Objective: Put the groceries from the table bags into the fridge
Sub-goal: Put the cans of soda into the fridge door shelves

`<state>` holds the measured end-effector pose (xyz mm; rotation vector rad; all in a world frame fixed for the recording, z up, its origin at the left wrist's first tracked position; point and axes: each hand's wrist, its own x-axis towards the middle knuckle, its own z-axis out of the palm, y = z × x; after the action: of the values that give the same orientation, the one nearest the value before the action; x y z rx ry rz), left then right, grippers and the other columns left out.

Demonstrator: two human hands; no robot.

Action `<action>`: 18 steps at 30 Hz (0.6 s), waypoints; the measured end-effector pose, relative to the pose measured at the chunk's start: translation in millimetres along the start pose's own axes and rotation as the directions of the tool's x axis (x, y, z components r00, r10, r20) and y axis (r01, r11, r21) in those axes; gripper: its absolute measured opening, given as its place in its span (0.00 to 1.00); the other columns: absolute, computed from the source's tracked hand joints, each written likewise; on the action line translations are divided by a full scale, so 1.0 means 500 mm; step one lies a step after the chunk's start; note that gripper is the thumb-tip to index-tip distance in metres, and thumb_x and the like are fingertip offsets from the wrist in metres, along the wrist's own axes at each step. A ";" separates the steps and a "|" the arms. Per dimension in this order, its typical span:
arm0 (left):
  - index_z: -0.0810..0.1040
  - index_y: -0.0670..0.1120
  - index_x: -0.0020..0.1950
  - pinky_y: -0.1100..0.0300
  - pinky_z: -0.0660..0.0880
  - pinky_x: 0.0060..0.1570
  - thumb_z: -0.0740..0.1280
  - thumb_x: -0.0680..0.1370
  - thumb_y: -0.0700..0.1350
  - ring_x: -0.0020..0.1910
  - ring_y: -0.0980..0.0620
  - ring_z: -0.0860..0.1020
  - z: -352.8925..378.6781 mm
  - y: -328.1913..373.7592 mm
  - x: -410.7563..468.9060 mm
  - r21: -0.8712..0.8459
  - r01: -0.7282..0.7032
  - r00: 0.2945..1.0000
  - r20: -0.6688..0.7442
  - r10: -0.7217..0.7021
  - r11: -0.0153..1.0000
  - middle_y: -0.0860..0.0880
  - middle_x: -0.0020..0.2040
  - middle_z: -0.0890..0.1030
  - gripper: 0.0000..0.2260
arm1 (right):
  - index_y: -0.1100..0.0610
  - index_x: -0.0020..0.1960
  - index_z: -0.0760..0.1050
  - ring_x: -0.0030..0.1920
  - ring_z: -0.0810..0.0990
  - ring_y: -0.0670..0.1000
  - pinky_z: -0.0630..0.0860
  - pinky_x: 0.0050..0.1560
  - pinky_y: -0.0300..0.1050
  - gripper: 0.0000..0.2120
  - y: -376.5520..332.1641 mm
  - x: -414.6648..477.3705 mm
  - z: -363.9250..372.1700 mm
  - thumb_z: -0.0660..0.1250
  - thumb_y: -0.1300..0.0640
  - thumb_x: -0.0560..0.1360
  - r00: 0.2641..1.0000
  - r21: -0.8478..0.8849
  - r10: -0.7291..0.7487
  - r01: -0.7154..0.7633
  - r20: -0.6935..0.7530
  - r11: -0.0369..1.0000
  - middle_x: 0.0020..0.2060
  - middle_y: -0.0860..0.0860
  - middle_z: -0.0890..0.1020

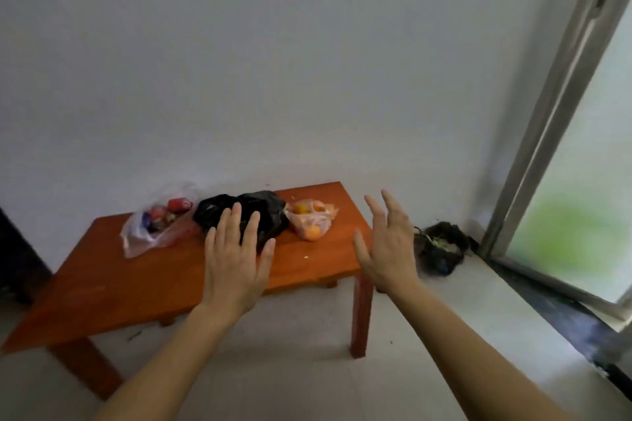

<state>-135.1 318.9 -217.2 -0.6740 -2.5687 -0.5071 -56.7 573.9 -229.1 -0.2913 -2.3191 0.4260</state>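
With left hand (236, 260) and right hand (388, 249) spread and empty by the table (119, 284), risks a hasty grab splitting the black bag (270, 205) or rolling oranges (312, 232) off the table's edge.

The room is dim, its one clear light source being daylight from the window (578, 202) at the right, whose pane is blown out to a pale white-green haze. The white wall (239, 61) reads grey, and a soft shadow lies on the floor (301, 335) under the bench (102, 290). The whole picture is soft and faintly smeared, the black bag (270, 212) is a near-featureless dark mass, and the wide lens tilts the window frame (554, 96).
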 end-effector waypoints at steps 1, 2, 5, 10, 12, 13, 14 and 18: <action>0.63 0.45 0.78 0.41 0.56 0.75 0.46 0.82 0.62 0.79 0.43 0.53 -0.005 -0.053 0.006 0.020 0.049 0.999 0.004 -0.049 0.999 0.41 0.80 0.56 0.31 | 0.55 0.76 0.62 0.74 0.64 0.60 0.64 0.71 0.61 0.31 -0.034 0.015 0.043 0.68 0.51 0.77 0.999 0.015 -0.008 0.007 0.039 1.000 0.76 0.59 0.62; 0.61 0.46 0.79 0.41 0.55 0.76 0.45 0.81 0.62 0.80 0.44 0.51 -0.009 -0.101 0.012 0.029 0.091 0.996 0.004 -0.091 0.995 0.42 0.81 0.54 0.31 | 0.54 0.76 0.62 0.74 0.64 0.60 0.64 0.71 0.60 0.31 -0.066 0.028 0.082 0.68 0.50 0.77 0.997 0.030 -0.022 0.020 0.072 0.999 0.76 0.58 0.62; 0.59 0.47 0.79 0.43 0.51 0.77 0.44 0.81 0.63 0.80 0.46 0.48 -0.009 -0.211 0.027 0.048 0.174 0.985 0.003 -0.174 0.984 0.44 0.81 0.52 0.32 | 0.51 0.75 0.62 0.75 0.63 0.59 0.65 0.71 0.60 0.28 -0.133 0.067 0.185 0.66 0.49 0.78 0.987 0.068 -0.090 0.081 0.135 0.994 0.77 0.56 0.61; 0.58 0.49 0.79 0.41 0.53 0.76 0.45 0.82 0.63 0.80 0.46 0.49 0.037 -0.349 0.062 0.049 0.295 0.953 0.050 -0.297 0.954 0.45 0.81 0.52 0.30 | 0.55 0.73 0.68 0.73 0.67 0.61 0.68 0.69 0.60 0.25 -0.206 0.130 0.335 0.65 0.51 0.78 0.964 0.123 -0.129 0.103 0.230 0.987 0.74 0.57 0.66; 0.59 0.49 0.79 0.41 0.56 0.76 0.45 0.82 0.62 0.80 0.45 0.52 0.095 -0.438 0.117 0.062 0.362 0.928 0.075 -0.366 0.930 0.45 0.81 0.55 0.29 | 0.56 0.72 0.70 0.72 0.68 0.60 0.71 0.68 0.59 0.23 -0.231 0.190 0.455 0.66 0.52 0.79 0.948 0.157 -0.176 0.137 0.265 0.978 0.72 0.57 0.69; 0.60 0.49 0.78 0.41 0.57 0.75 0.46 0.82 0.62 0.79 0.45 0.54 0.100 -0.444 0.121 0.065 0.346 0.933 0.076 -0.350 0.936 0.45 0.80 0.56 0.29 | 0.56 0.72 0.71 0.71 0.70 0.59 0.72 0.67 0.57 0.22 -0.234 0.195 0.459 0.66 0.53 0.79 0.943 0.163 -0.192 0.151 0.273 0.975 0.71 0.57 0.71; 0.61 0.48 0.78 0.40 0.59 0.75 0.46 0.82 0.61 0.79 0.45 0.55 0.104 -0.454 0.130 0.078 0.336 0.936 0.083 -0.342 0.939 0.44 0.80 0.58 0.28 | 0.57 0.71 0.71 0.70 0.71 0.58 0.73 0.66 0.56 0.21 -0.237 0.207 0.477 0.65 0.54 0.79 0.942 0.167 -0.191 0.149 0.274 0.975 0.70 0.56 0.72; 0.65 0.48 0.75 0.39 0.66 0.71 0.53 0.83 0.57 0.77 0.42 0.62 0.180 -0.563 0.236 0.142 0.324 0.932 0.122 -0.342 0.935 0.44 0.77 0.63 0.23 | 0.56 0.71 0.71 0.69 0.71 0.56 0.77 0.60 0.50 0.19 -0.252 0.302 0.645 0.63 0.54 0.81 0.929 0.259 -0.188 0.105 0.319 0.960 0.68 0.54 0.74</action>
<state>-405.6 173.6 -300.3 -0.2374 -2.8424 -0.4161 -402.4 438.6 -298.6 0.0838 -2.5698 0.7197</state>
